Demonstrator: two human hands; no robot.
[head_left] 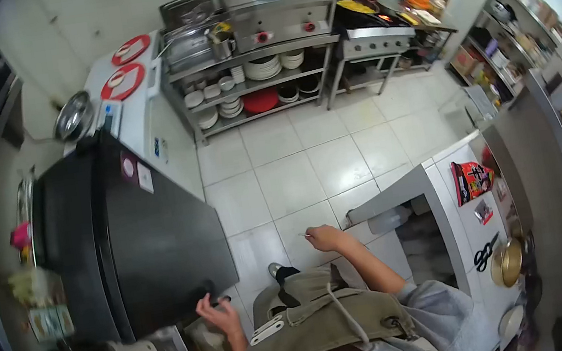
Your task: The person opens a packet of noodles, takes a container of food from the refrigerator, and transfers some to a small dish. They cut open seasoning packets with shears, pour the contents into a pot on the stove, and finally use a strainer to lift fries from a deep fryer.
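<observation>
My left hand [222, 316] is raised low at the left with its fingers spread and nothing in them. It is beside the lower corner of a black refrigerator [161, 242], near a small dark handle-like part. Held out over the tiled floor, my right hand [326, 238] has its fingers pinched together. A thin, pale tip pokes out past those fingers; I cannot tell what it belongs to. To the right of that arm, a white counter [444, 185] carries a red and black noodle packet [472, 181], black-handled scissors [485, 256] and a gold-coloured pot [507, 263].
Beyond the tiled floor [295, 173] stand a steel shelf rack [261, 85] with stacked plates and a stove [377, 40] with a pan [357, 8] holding yellow food. Two red plates [123, 83] lie on a white chest [144, 123]. A steel bowl [74, 117] is near the refrigerator.
</observation>
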